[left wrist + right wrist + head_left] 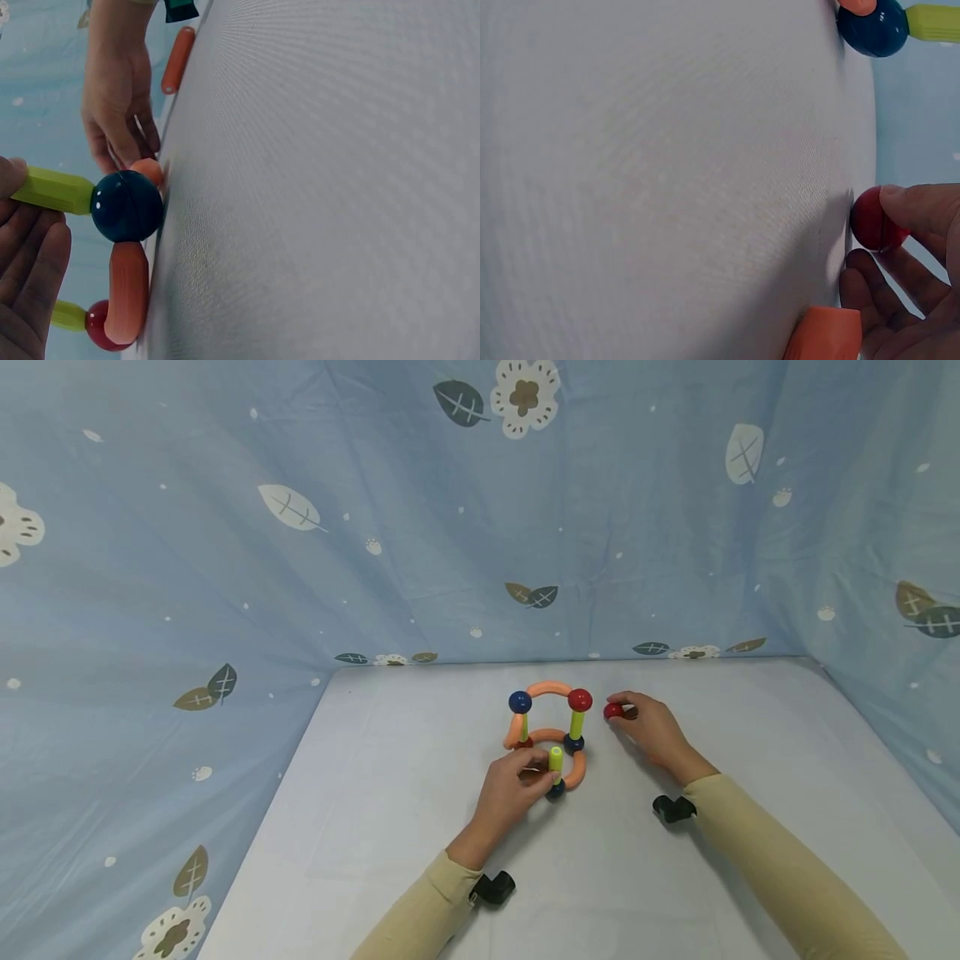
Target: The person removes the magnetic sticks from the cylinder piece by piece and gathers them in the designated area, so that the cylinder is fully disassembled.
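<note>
A frame of magnetic rods and balls stands mid-table. Curved orange rods [550, 688] link its balls, among them a raised blue ball [520, 702] and a raised red ball [580, 700], each above a yellow-green rod. My left hand [510, 789] pinches another upright yellow-green rod [556, 760] between thumb and fingers. That rod's lower end meets a dark blue ball [127, 205] at table level. Right of the frame, my right hand [654, 732] pinches a separate red ball [877, 219] at the table surface; thumb and fingertips lie on either side of it.
An orange rod [178, 60] lies on the table near the right hand, its end [825, 334] showing close to the fingers. Blue patterned cloth [420, 527] hangs behind the white tabletop [390, 760]. Dark wrist cameras [492, 888] sit at both sleeves.
</note>
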Tool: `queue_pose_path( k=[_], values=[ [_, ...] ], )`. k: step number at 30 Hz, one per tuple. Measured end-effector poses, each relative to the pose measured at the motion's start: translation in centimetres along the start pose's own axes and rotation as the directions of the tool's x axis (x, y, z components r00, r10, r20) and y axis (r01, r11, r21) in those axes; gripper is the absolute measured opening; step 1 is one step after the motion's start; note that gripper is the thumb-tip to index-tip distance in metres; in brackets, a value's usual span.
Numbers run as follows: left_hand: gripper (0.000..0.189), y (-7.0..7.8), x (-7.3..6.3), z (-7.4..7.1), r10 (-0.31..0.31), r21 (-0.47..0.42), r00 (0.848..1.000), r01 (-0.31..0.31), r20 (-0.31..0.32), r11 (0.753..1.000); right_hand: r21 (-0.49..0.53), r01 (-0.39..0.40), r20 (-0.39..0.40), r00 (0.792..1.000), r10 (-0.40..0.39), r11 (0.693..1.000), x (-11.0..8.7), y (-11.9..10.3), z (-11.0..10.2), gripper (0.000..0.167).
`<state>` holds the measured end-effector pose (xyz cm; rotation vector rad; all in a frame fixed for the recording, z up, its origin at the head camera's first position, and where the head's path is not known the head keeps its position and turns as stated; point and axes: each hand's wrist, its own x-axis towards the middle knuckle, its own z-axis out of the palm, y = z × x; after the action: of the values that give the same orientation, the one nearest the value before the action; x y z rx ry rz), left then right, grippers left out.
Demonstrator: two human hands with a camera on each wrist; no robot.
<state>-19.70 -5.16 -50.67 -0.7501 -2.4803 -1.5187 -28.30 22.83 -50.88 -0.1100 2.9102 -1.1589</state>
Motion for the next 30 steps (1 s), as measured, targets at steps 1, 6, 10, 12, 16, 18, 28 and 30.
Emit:
queue_pose_path(
  k=[1,6,10,12,16,18,28,30],
  values=[
    [0.022,0.0,0.0,0.0,-0.004,0.000,1.000,0.004,0.002,1.000,0.000,-0.002,0.001,1.000,0.002,1.000,0.0,0.0,0.0,0.043],
    [0.022,0.0,-0.1,0.0,-0.009,0.004,1.000,0.009,0.002,1.000,0.000,-0.025,0.003,1.000,0.025,1.000,0.0,0.0,0.1,0.047],
    [0.021,-0.1,-0.1,0.1,-0.006,0.012,1.000,0.006,-0.001,1.000,0.000,-0.036,0.004,0.999,0.036,0.999,0.0,0.1,0.1,0.049],
    [0.021,-0.2,-0.1,0.1,-0.004,0.010,1.000,0.004,-0.002,1.000,0.000,-0.035,0.005,0.999,0.035,0.999,-0.1,0.1,0.1,0.050],
    [0.020,-0.2,0.0,0.2,0.002,0.009,1.000,-0.002,-0.005,1.000,-0.004,-0.021,0.002,1.000,0.021,1.000,-0.3,0.2,0.0,0.052],
    [0.020,-0.2,0.0,0.2,0.003,0.009,1.000,-0.003,-0.005,1.000,-0.011,-0.006,-0.003,1.000,0.006,1.000,-0.5,0.2,0.0,0.052],
    [0.020,-0.2,0.0,0.1,0.006,0.000,1.000,-0.006,-0.005,1.000,-0.029,0.071,-0.059,0.996,-0.073,0.997,-1.6,-0.7,-0.8,0.050],
    [0.021,-0.1,0.0,0.0,0.004,-0.002,1.000,-0.004,-0.001,1.000,-0.019,0.091,-0.069,0.993,-0.092,0.996,-1.9,-1.0,-0.9,0.049]
  ],
)
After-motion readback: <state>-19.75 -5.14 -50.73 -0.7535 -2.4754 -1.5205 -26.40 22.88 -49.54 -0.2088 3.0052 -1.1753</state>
